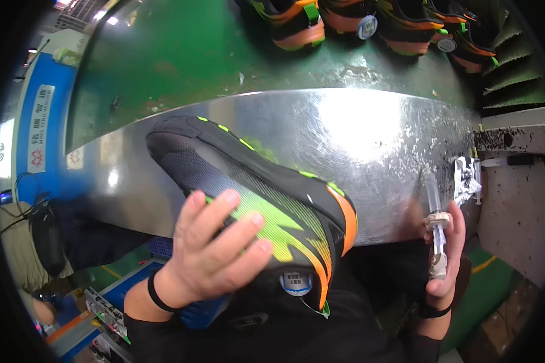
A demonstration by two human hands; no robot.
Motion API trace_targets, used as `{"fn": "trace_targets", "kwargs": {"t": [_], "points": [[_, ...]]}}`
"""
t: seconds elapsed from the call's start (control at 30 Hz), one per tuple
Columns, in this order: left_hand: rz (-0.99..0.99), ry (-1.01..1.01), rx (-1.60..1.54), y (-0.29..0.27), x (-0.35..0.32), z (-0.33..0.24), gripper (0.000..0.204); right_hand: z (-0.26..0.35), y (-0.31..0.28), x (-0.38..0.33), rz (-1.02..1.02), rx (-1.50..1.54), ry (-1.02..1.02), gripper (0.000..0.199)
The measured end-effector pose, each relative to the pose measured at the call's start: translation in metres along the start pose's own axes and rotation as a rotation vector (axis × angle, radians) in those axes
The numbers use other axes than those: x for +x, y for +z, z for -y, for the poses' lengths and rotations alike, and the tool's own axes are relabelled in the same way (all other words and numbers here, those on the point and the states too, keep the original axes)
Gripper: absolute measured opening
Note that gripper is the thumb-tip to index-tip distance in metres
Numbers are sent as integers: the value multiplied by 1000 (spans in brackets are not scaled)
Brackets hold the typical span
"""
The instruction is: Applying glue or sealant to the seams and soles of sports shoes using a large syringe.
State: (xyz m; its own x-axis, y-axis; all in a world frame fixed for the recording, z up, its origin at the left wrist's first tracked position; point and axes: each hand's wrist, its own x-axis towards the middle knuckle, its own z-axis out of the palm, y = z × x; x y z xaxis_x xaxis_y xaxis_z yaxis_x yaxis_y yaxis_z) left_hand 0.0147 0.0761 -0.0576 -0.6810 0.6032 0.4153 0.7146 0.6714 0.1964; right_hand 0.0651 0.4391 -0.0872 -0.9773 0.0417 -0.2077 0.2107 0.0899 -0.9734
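Observation:
A black sneaker [266, 199] with a bright green and orange pattern lies tipped on its side, toe toward the far left, heel near the table's front edge. Against its upper is my left hand [221, 251], fingers bent over the green mesh and gripping the shoe. A round tag [295, 282] shows by the shoe's opening. Off to the right, my right hand [453, 245] closes around a clear syringe [436, 227], its barrel pointing away from me and its plunger end by my palm. Whitish residue coats the syringe's middle and lower end.
The shiny metal work surface [399, 175] has residue specks at its right. Several similar sneakers [406, 27] stand on the green surface at the back right. A crumpled white wrapper [465, 181] and a black-handled tool [519, 160] lie at the right edge. A blue machine panel [27, 127] stands left.

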Motion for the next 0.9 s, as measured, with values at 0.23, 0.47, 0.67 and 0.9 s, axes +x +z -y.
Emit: {"fn": "trace_targets", "kwargs": {"t": [0.23, 0.47, 0.67, 0.9], "points": [[-25, -38, -24, 11, -16, -4, 23, 18, 11, -7, 231, 358, -49, 130], [-46, -29, -35, 12, -14, -2, 20, 56, 55, 22, 572, 556, -119, 76], [-67, -40, -71, 15, -16, -5, 19, 42, 58, 25, 626, 492, -110, 80], [-92, -18, -80, 16, -12, -3, 22, 50, 65, 35, 612, 488, -32, 82]]}}
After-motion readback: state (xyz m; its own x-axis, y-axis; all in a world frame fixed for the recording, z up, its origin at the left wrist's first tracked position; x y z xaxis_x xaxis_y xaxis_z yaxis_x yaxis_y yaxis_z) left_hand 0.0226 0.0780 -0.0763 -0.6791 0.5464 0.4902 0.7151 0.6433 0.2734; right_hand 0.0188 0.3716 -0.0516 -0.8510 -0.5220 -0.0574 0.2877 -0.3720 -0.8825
